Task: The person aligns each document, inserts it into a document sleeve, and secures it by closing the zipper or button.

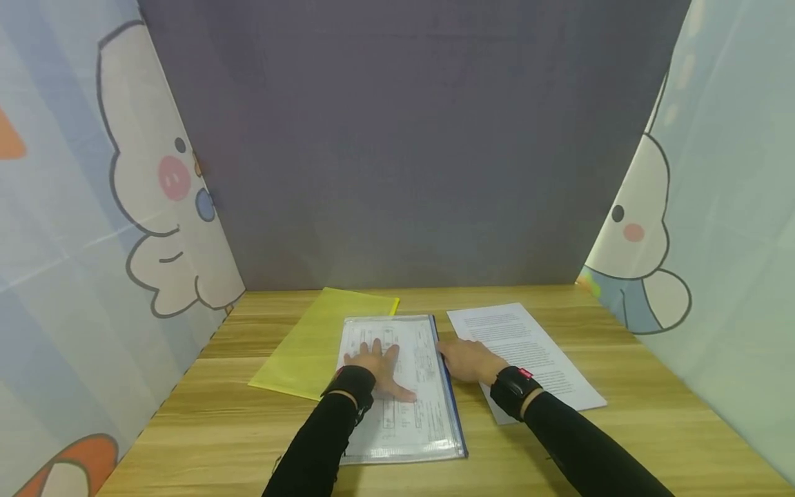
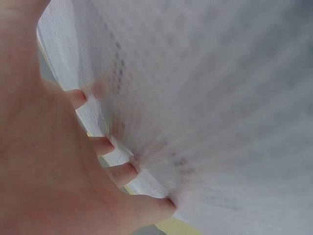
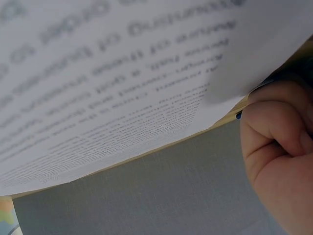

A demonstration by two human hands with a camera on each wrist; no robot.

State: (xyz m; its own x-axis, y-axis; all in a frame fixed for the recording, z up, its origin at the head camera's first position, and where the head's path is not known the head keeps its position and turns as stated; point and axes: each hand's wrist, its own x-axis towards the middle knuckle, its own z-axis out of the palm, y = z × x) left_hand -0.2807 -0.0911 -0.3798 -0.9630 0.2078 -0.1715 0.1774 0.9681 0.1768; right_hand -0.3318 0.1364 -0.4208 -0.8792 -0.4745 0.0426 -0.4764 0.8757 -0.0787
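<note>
A clear document pouch (image 1: 428, 435) with a blue zip edge (image 1: 456, 415) lies on the table, printed paper showing through its plastic. My left hand (image 1: 377, 369) presses flat on it, fingers and thumb spread. In the left wrist view the fingertips (image 2: 164, 208) touch the shiny plastic. At the pouch's right side, my right hand (image 1: 468, 360) pinches the blue edge at its upper part, with curled fingers (image 3: 274, 120). Whatever small part sits between finger and thumb is hidden. A stack of printed paper (image 1: 528, 345) lies just right of that hand.
A yellow translucent folder (image 1: 304, 345) lies partly under the pouch's left side. The wooden table (image 1: 205, 421) ends at a grey upright panel (image 1: 404, 152). Cartoon-printed curtains (image 1: 56, 241) hang on both sides.
</note>
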